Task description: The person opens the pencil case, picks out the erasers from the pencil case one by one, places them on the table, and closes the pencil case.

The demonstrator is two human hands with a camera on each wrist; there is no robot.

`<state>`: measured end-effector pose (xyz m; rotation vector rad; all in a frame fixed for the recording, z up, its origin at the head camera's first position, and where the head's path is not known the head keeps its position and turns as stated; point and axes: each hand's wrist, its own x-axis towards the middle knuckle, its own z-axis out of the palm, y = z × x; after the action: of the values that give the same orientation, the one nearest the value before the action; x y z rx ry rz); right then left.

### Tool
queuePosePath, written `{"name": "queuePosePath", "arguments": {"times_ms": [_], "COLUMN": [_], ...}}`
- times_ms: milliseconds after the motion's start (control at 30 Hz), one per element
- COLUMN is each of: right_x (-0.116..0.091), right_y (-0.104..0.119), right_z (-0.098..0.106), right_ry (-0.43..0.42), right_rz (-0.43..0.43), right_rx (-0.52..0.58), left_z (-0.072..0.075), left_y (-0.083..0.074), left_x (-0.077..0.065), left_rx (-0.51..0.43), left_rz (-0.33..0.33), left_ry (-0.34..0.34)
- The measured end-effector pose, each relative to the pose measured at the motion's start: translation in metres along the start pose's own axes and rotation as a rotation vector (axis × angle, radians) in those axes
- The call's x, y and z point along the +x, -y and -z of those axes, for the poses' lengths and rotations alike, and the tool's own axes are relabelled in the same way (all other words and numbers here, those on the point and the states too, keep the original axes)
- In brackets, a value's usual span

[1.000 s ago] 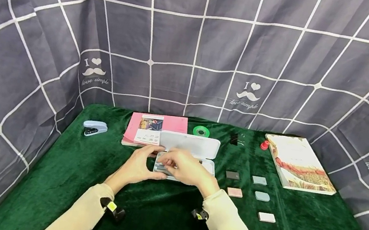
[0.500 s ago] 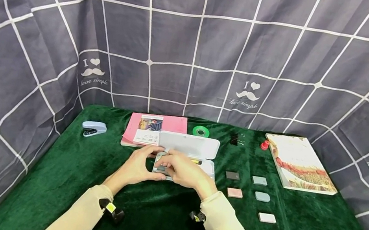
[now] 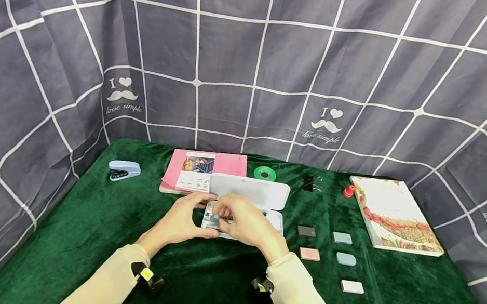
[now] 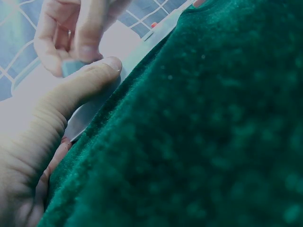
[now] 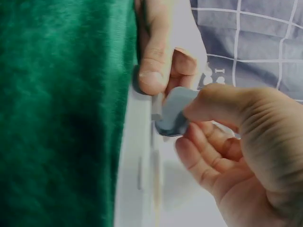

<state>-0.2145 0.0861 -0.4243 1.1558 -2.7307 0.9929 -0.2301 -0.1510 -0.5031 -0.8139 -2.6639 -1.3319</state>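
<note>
A white pencil case [image 3: 277,223] lies in front of me, its lid [image 3: 261,192] raised toward the back. Around the case's left end my left hand [image 3: 182,216] grips, thumb along the front wall and fingers at the back. My right hand [image 3: 244,223] is over the left part of the case. Between its thumb and fingers it pinches a flat grey-blue eraser [image 5: 175,111] with rounded corners, held tilted near the left thumb. In the left wrist view the eraser [image 4: 70,67] shows just beyond that thumb. The right hand hides much of the case's inside.
Several small blocks, among them a pink one [image 3: 309,254] and a blue one [image 3: 346,259], lie to the right. Behind are a pink book [image 3: 229,164], green tape [image 3: 265,173], a binder clip [image 3: 309,184] and a red stamp [image 3: 349,191]. A stapler [image 3: 125,170] lies left, a large book [image 3: 396,217] right.
The right hand has shifted slightly within the case and its fingers have lifted, so the grey-blue eraser now shows. A yellow pencil visible half a second ago is mostly covered. The left hand stays put.
</note>
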Motion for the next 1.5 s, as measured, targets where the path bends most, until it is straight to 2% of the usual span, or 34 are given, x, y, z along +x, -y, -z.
{"name": "queuePosePath", "arguments": {"times_ms": [133, 267, 400, 633, 800, 967, 1167, 1367, 1500], "right_x": [-0.003, -0.01, -0.025, -0.07, -0.111, -0.149, -0.184, -0.204, -0.209], "right_y": [0.002, 0.004, 0.004, -0.005, -0.014, -0.022, -0.034, -0.047, -0.049], "right_z": [0.012, 0.034, 0.061, 0.106, 0.123, 0.123, 0.104, 0.079, 0.074], "right_ry": [-0.07, -0.107, -0.156, -0.252, -0.266, -0.257, -0.232, -0.169, -0.101], "right_rz": [0.009, 0.024, 0.05, 0.081, 0.056, 0.028, 0.001, -0.015, -0.04], "right_rx": [0.023, 0.04, -0.016, -0.109, -0.144, -0.173, -0.148, -0.132, -0.089], "left_z": [-0.002, -0.002, -0.001, 0.001, 0.001, 0.001, 0.001, 0.001, 0.002], "left_y": [0.0, 0.0, -0.001, -0.004, -0.005, -0.005, -0.005, -0.006, -0.007], "left_x": [0.0, -0.001, -0.001, -0.002, -0.003, -0.002, -0.002, -0.002, -0.002], "left_rx": [-0.007, -0.007, 0.003, 0.01, 0.01, 0.014, 0.017, 0.008, 0.007], "left_rz": [-0.013, -0.015, -0.005, 0.031, 0.034, 0.04, 0.029, 0.032, 0.039], "left_ry": [-0.002, -0.011, -0.017, -0.006, -0.002, -0.001, -0.004, 0.002, 0.005]}}
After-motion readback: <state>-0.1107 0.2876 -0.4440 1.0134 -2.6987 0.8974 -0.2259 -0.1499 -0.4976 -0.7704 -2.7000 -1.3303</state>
